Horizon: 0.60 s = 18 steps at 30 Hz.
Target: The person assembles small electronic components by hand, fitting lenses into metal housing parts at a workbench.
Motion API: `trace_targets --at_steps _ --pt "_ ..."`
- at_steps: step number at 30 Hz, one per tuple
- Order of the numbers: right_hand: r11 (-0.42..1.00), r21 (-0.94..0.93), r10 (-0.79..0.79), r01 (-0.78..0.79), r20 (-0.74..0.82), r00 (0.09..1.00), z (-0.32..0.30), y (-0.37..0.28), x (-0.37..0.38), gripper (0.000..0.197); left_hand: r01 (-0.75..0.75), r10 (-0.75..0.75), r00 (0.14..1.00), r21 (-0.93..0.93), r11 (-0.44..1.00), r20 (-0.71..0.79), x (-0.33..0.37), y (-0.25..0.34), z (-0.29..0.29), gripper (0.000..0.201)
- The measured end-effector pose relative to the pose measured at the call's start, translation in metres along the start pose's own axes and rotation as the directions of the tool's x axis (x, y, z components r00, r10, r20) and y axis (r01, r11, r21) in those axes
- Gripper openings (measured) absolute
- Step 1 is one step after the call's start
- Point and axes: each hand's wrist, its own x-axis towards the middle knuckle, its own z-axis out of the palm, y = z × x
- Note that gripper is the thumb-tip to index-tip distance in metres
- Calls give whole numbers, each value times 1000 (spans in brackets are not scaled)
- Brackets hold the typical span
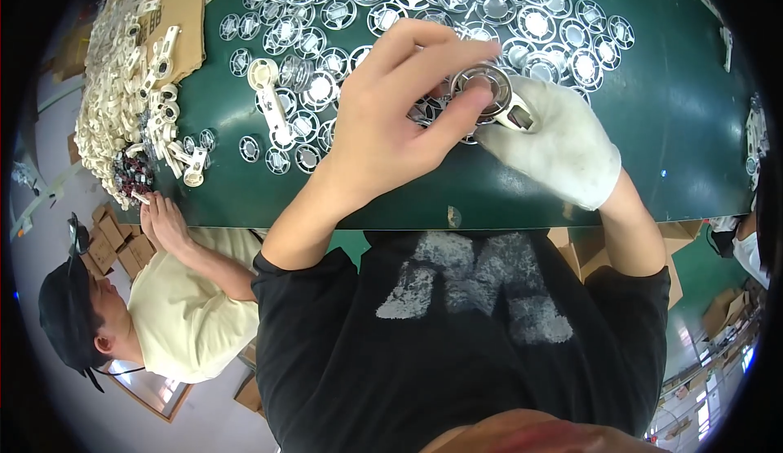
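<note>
At one o'clock from centre, a round silver spoked disc [500,92] sits at the head of a cream plastic arm-shaped part [515,116], above the green table [685,151]. The bare left hand [400,114] lays its thumb on the disc, index finger extended, others half-curled; whether it grips, I cannot tell. The white-gloved right hand [559,139] is closed around the part, fingertips hidden. Toward eleven o'clock, the brown cardboard sheet [183,13] bears dark printing, too small to read; toward six, the black T-shirt [595,371] carries a worn pale-grey print.
</note>
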Motion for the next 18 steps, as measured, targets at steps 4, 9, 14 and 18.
trace_targets --at_steps 4,9,14,18 --pt "998 15 -55 55 24 998 -2 5 -1 24 -175 166 981 90 980 96 4 -7 -8 45" --pt "986 137 -99 93 42 994 -4 6 -1 21 -264 253 962 124 956 99 0 -15 -8 58" --pt "997 7 -83 83 178 980 -15 7 -3 24 -190 186 981 105 976 53 -2 -1 -8 54" --pt "973 -13 -230 233 102 968 -10 11 -4 18 -271 274 961 97 958 -21 -2 -7 -2 55"
